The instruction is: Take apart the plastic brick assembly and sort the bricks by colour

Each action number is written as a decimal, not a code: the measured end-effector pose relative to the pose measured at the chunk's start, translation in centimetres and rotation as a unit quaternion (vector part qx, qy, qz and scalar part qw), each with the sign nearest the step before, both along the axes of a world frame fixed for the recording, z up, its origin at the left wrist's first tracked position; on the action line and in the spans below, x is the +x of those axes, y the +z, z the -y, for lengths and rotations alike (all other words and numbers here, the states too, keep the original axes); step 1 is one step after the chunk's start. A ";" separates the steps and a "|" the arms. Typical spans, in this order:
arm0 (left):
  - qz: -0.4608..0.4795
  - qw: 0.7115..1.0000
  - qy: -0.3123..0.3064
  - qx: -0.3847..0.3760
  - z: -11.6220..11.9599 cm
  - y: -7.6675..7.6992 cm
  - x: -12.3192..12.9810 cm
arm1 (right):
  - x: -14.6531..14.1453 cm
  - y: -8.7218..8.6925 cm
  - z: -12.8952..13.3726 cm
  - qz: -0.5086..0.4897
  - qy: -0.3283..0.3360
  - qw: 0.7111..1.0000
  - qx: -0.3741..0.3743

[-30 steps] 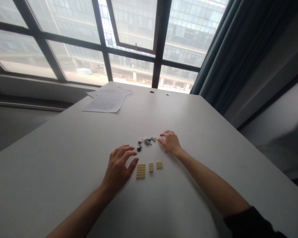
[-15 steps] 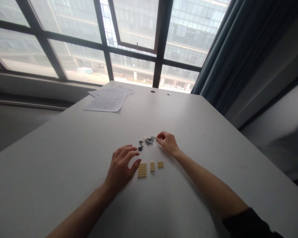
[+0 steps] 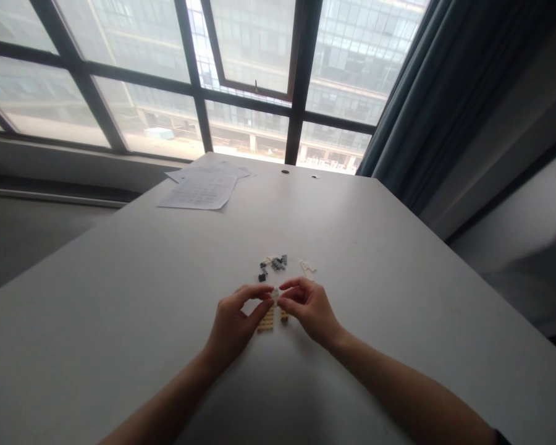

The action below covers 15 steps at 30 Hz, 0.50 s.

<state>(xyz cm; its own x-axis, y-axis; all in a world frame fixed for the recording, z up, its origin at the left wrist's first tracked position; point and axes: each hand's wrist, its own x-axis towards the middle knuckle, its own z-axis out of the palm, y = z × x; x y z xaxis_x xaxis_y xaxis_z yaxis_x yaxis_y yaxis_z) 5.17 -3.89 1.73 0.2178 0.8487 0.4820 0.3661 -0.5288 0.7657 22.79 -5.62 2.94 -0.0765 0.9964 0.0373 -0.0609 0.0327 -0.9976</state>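
A small white toy building brick (image 3: 275,295) is pinched between the fingertips of my left hand (image 3: 234,315) and my right hand (image 3: 312,312), just above the table. Both hands are closed on it with thumb and forefinger. Below the fingers lies a larger tan studded plate (image 3: 265,322), partly covered by my left thumb. A narrower tan brick (image 3: 284,316) peeks out beside my right thumb. The third tan piece is hidden by my right hand.
Several grey and black bricks (image 3: 278,264) lie in a loose pile beyond my hands. White pieces (image 3: 308,266) are to its right. Printed papers (image 3: 199,188) rest at the far left of the white table (image 3: 352,228), before the window.
My right hand has come back from the pile toward me and now meets my left hand at a white brick. The left fingers have closed. White pieces show where the right hand was.
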 end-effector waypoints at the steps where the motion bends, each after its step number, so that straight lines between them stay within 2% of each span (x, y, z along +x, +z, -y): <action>1: 0.003 1.000 -0.002 -0.011 -0.1 0.0 0.0 | 0.1 0.0 0.1 0.023 0.002 1.000 0.015; 4: 0.011 1.000 -0.002 -0.022 -0.2 -0.1 0.0 | 0.3 -0.1 0.6 0.127 -0.006 0.988 0.086; 7: 0.012 1.000 -0.014 0.010 -0.1 0.0 0.1 | 0.4 -0.1 1.0 0.220 -0.037 0.956 0.192; 12: 0.009 0.985 -0.069 0.161 0.4 0.6 0.4 | 0.7 -0.4 1.1 0.289 -0.074 0.888 0.349; 15: -0.001 0.972 -0.084 0.218 0.6 0.9 0.6 | 0.8 -0.3 1.1 0.283 -0.082 0.877 0.380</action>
<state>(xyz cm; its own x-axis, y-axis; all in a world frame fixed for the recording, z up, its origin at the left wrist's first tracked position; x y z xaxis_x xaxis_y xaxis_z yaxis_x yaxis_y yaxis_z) 5.76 -4.53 2.60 0.3380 0.5159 0.7872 0.2476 -0.8557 0.4544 23.56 -6.70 2.64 -0.1552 0.6999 0.6972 0.5053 0.6627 -0.5527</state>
